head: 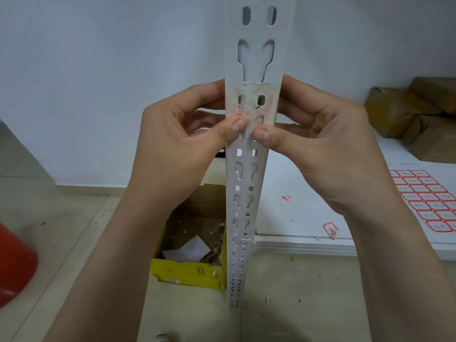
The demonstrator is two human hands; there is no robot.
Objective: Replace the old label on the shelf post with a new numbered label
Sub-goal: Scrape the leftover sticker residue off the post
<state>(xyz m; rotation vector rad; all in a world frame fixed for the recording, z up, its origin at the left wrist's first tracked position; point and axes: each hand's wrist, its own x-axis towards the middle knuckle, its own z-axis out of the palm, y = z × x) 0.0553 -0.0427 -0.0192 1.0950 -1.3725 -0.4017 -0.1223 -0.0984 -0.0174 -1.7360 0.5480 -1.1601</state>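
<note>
A white perforated shelf post (256,60) runs up the middle of the view. A patch of worn, red-stained old label (251,95) covers it at hand height. My left hand (182,139) holds the post's left edge, its thumb pressing the label's lower edge, where a small red-edged scrap (241,139) sticks out. My right hand (320,144) holds the right edge, thumb on the post front just below the label. A sheet of red-bordered numbered labels (427,201) lies on the white shelf (303,198) at right. One loose numbered label (331,230) lies near the shelf's front edge.
An open yellow cardboard box (190,267) with paper scraps stands on the floor left of the post. A red object (14,262) sits at the far left. Brown wrapped parcels (414,114) lie on the shelf's back right. Small label scraps (286,198) dot the shelf.
</note>
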